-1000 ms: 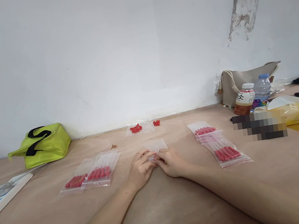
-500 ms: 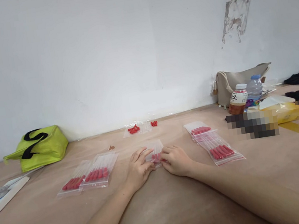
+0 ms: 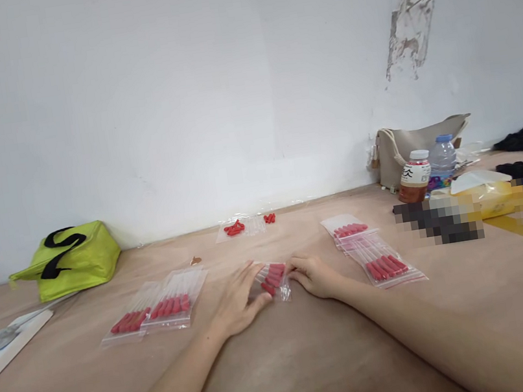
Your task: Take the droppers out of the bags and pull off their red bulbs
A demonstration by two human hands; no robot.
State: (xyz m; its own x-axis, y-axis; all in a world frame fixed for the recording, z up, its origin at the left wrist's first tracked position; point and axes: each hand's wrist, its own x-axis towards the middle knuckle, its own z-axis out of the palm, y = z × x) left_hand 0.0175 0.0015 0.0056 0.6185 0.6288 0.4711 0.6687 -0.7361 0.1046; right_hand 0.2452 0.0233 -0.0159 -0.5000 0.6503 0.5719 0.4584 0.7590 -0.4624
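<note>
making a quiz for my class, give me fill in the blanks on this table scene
1. The small clear bag between the left hand and right hand holds ___ pieces.
2. The lime green tote by the wall has ___ handles.
3. The water bottle has a ___ cap.
Missing words: red; black; blue.

Quantities in view: six clear bags (image 3: pixel 174 301); two bottles (image 3: pixel 413 176); one green bag (image 3: pixel 71 257); one beige bag (image 3: pixel 410 138); two hands, left hand (image 3: pixel 238 304) and right hand (image 3: pixel 315 276).
</note>
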